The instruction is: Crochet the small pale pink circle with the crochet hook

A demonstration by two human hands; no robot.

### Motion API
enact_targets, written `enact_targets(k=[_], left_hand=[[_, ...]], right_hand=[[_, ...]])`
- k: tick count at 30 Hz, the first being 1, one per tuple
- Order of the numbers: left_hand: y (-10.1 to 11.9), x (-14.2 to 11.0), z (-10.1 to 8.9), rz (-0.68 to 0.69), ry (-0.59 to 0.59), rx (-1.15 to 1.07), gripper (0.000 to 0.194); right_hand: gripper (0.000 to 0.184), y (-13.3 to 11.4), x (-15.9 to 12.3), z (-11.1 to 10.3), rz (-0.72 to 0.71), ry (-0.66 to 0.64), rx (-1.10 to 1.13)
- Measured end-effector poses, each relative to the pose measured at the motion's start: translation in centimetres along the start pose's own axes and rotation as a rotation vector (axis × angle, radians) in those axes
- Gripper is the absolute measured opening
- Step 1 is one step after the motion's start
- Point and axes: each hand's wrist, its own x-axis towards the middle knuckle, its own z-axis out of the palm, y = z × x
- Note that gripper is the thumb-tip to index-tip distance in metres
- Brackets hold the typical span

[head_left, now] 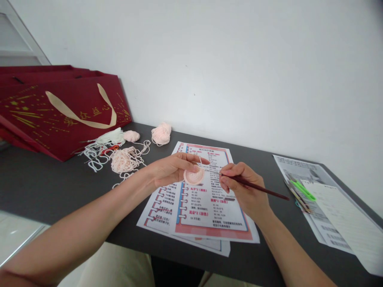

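My left hand point(179, 165) pinches a small round piece of pale pink crochet point(194, 175), with a strand of yarn running up over the forefinger. In my right hand point(241, 181) is a crochet hook point(260, 187) with a dark reddish-brown handle, its thin metal tip pointing left toward the crochet piece. Whether the tip sits in a loop is too small to tell. Both hands are held above printed pattern sheets point(209, 231) with red headings and Chinese text.
Loose peach yarn point(127, 159), white yarn point(109, 139) and a pink yarn ball point(161, 133) lie at the back left. Behind them stand dark red gift bags point(60, 107). At right, papers point(338, 215) lie under a bright green tool point(303, 190) and pencil-like sticks. A white wall point(224, 71) bounds the desk.
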Motion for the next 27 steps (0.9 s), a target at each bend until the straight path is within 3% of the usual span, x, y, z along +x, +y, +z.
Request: enact_targets(k=[9, 15, 18, 21, 27], left_hand=[[0.2, -0.2, -0.1, -0.041, -0.054, 0.068, 0.030], [-1.5, 0.4, 1.5, 0.373, 0.194, 0.387, 0.028], [-2.4, 0.6, 2.0, 0.441, 0.243, 0.422, 0.032], [-2.7, 0.6, 2.0, 0.420, 0.225, 0.383, 0.036], [-2.7, 0.6, 2.1, 0.386, 0.228, 0.317, 0.036]], right_hand=[[0.011, -1.1, 0.4, 0.2, 0.146, -0.044, 0.230], [0.010, -0.9, 0.5, 1.3, 0.290, 0.024, 0.462], [0.009, -0.5, 0.3, 2.0, 0.259, 0.103, 0.407], [0.009, -0.4, 0.2, 2.2, 0.214, 0.156, 0.333], [0.010, -0.6, 0.2, 1.6, 0.165, 0.125, 0.296]])
